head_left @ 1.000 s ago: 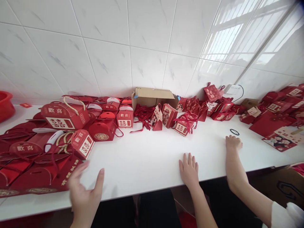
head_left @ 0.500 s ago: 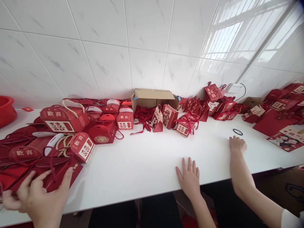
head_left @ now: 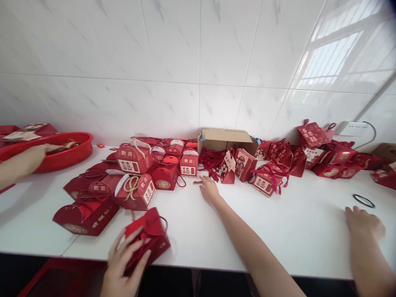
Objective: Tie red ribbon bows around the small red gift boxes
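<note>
My left hand (head_left: 122, 264) grips a red gift box (head_left: 156, 243) with a cord handle at the table's front edge, its fingers over the near side. My right hand (head_left: 210, 189) reaches across the table to a pile of dark red ribbons (head_left: 213, 161) before an open cardboard box (head_left: 227, 133). Its fingertips are at a loose ribbon end, with the thumb apart; a firm grip does not show. Just right of the pile stand a red photo box (head_left: 228, 172) and a taller red box (head_left: 246, 165). A ribbon-tied box (head_left: 267, 179) sits further right.
More red gift boxes (head_left: 89, 218) cluster at left. Another person's arm (head_left: 24, 161) reaches into a red basin (head_left: 86, 146) at far left. At right, another person's hand (head_left: 365, 220) rests near a black ring (head_left: 364, 201). A power strip (head_left: 351, 128) is by the wall.
The view has swung left, bringing the basin and another person's arm in. My left hand has drawn a gift box off the cluster. My right hand has moved forward-left from the table to the ribbons.
</note>
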`<state>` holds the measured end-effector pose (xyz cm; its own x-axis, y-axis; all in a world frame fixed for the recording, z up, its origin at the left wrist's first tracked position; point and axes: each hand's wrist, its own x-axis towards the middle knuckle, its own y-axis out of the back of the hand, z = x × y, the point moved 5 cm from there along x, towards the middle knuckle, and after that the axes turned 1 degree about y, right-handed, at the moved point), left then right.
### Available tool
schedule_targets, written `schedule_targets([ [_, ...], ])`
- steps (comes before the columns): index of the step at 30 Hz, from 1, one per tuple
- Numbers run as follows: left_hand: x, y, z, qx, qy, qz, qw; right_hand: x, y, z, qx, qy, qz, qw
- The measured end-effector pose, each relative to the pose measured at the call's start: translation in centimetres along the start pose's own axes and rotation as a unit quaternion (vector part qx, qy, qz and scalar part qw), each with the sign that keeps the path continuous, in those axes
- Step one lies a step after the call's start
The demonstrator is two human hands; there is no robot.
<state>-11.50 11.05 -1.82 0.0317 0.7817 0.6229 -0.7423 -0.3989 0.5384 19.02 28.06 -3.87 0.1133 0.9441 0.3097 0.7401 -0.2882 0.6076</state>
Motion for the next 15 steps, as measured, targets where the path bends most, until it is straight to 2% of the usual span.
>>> schedule_targets([
  [3,-1.7,-1.7,2.2,-0.062,-0.049,-0.084,0.993,-0.2,-1.7,1.1,0.017,-0.025,0.013,0.999],
  [5,-2.0,-3.0,3.6,-0.101,-0.064,-0.124,0.985,-1.1,-1.4,2.1,0.04,-0.046,0.034,0.998],
  [7,-1.7,-4.4,4.8,-0.117,-0.067,-0.165,0.977,-2.1,0.0,2.8,0.072,-0.067,0.067,0.993],
  [9,-1.0,-5.8,6.0,-0.124,-0.068,-0.22,0.965,-3.2,2.4,2.7,0.108,-0.079,0.109,0.985],
  [11,-0.2,-6.7,6.8,-0.156,-0.053,-0.274,0.947,-4.8,5.6,1.8,0.142,-0.074,0.153,0.975],
  [15,1.3,-7.3,8.0,-0.27,-0.002,-0.347,0.898,-10.1,14.5,-1.0,0.182,-0.03,0.225,0.957],
])
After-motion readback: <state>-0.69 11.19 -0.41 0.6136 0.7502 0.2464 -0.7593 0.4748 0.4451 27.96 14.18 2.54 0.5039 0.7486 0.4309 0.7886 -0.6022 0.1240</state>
